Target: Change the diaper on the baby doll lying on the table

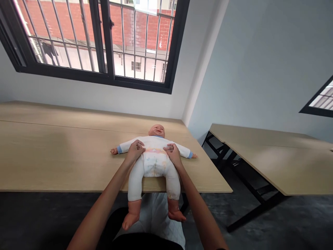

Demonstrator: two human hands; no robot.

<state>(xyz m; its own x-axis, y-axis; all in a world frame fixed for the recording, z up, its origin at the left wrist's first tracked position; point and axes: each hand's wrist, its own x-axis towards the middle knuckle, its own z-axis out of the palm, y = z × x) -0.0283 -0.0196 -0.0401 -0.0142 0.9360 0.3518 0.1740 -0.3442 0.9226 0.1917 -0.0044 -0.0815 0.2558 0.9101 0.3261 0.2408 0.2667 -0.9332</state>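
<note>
A baby doll [135,173] lies on its back on the wooden table [65,156], head toward the wall, its lower legs hanging over the near edge. It wears a white top with blue cuffs and a white diaper [155,164] with a coloured print. At the left side of the diaper's waistband, my left hand [135,151] has its fingers curled in a pinch. My right hand [173,152] pinches the waistband's opposite side in the same way. The edges between my fingertips are too small to see clearly.
A second table [281,152] with black legs stands to the right, across a gap. Behind the doll are a white wall and a barred window [104,38]. White quilted fabric [156,215] shows below the table's front edge, near my lap.
</note>
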